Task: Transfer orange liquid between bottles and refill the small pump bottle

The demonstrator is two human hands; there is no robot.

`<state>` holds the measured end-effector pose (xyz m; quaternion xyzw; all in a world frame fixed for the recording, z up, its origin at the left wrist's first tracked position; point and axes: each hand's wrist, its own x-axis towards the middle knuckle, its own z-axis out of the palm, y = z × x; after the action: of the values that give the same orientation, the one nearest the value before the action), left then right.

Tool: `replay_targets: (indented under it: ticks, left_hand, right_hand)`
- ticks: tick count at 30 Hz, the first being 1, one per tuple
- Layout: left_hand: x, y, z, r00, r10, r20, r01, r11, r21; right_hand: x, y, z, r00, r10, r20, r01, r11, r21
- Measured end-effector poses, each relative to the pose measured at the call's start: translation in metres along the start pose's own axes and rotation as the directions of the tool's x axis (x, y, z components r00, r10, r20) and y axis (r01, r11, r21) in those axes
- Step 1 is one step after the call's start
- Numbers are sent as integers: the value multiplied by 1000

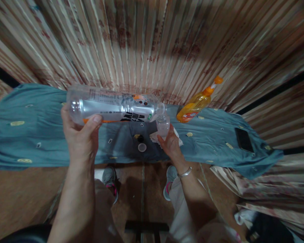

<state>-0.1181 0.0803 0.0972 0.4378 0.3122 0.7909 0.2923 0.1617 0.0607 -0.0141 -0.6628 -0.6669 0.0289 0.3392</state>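
Observation:
My left hand is wrapped round the base end of a large clear plastic bottle with a silver, black and orange label. The bottle lies level in the air, its mouth pointing right. At that mouth is a small clear bottle, held upright by the fingers of my right hand. Whether liquid passes between the two, I cannot tell. A white cloth or tissue lies below and behind my right hand. Near it on the table are a small round white cap and a dark cap.
An orange pump bottle of yellow-orange liquid stands on the blue-green tablecloth, right of my hands. Farther right lies a black phone. Behind the table hangs a striped floral curtain. My shoes are on the brown floor below.

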Motion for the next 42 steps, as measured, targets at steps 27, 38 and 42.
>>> replay_targets:
  ticks: [27,38,42]
  left_hand:
    - [0,1,2,1000,4,-14,-4,1000,25]
    - [0,2,2,1000,-1,-2,1,1000,-23]
    - [0,2,2,1000,-4,-10,4,1000,16]
  right_hand:
    - [1,-1,-2,1000,-5,14,4,1000,14]
    - [0,-1,-1,1000,12,20,-12,1000,-17]
    - [0,0,-1,1000,-10,7,10,1000,14]
